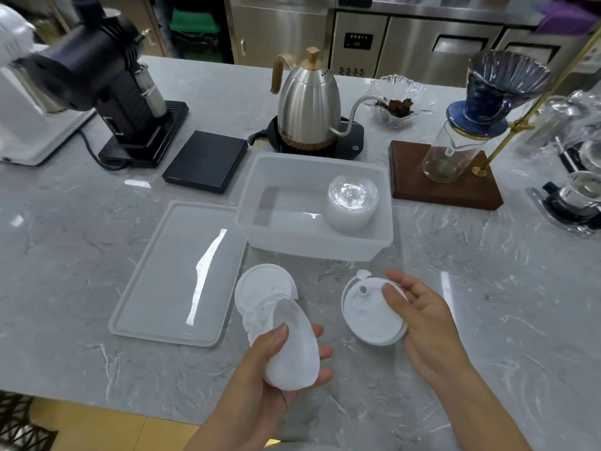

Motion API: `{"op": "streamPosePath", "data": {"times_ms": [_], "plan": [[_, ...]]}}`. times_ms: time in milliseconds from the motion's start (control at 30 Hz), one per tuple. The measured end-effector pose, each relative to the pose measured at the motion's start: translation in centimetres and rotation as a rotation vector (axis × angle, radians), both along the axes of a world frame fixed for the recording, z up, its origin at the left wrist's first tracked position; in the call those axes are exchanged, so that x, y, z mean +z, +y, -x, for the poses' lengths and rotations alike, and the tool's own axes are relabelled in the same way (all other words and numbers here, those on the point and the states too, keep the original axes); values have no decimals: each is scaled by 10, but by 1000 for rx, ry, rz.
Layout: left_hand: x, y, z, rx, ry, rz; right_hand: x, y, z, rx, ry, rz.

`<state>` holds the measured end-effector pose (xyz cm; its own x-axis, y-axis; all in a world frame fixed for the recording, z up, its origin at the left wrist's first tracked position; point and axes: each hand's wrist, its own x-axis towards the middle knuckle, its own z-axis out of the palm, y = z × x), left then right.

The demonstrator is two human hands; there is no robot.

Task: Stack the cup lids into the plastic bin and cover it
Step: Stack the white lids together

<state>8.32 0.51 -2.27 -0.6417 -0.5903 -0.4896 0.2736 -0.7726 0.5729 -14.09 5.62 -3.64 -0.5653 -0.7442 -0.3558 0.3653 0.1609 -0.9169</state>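
Note:
A translucent plastic bin (247,219) stands open at the counter's middle, with a stack of clear lids (351,203) in its right end. Its flat cover (175,275) lies on the counter to the left. My left hand (276,369) is shut on a tilted stack of white cup lids (292,346), held above the counter in front of the bin. More white lids (263,288) lie just behind that stack. My right hand (419,314) holds a single white lid (367,314) by its right edge, its sip tab pointing away from me.
Behind the bin stand a steel gooseneck kettle (309,102) on its base, a black scale (206,161) and a black grinder (107,83). A glass pour-over stand on a wooden base (445,187) sits to the right. The counter's front edge runs near my wrists.

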Motion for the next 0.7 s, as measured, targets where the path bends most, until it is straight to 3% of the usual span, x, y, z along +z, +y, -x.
{"op": "streamPosePath", "data": {"times_ms": [100, 167, 233, 333, 400, 700], "plan": [[4, 2, 2, 10, -12, -15, 16, 9, -6, -33, -287, 120], [7, 3, 6, 20, 6, -24, 30, 16, -18, -32, -282, 250], [9, 5, 11, 9, 25, -18, 41, 22, -35, -48, -69, 350], [13, 7, 17, -9, 90, -8, 52, 23, -58, -28, 499, 431], [17, 7, 19, -78, 198, 51, 48, 23, -67, 66, 703, 456], [18, 7, 19, -68, 157, 165, 45, 25, -67, 259, 701, 393]]}}
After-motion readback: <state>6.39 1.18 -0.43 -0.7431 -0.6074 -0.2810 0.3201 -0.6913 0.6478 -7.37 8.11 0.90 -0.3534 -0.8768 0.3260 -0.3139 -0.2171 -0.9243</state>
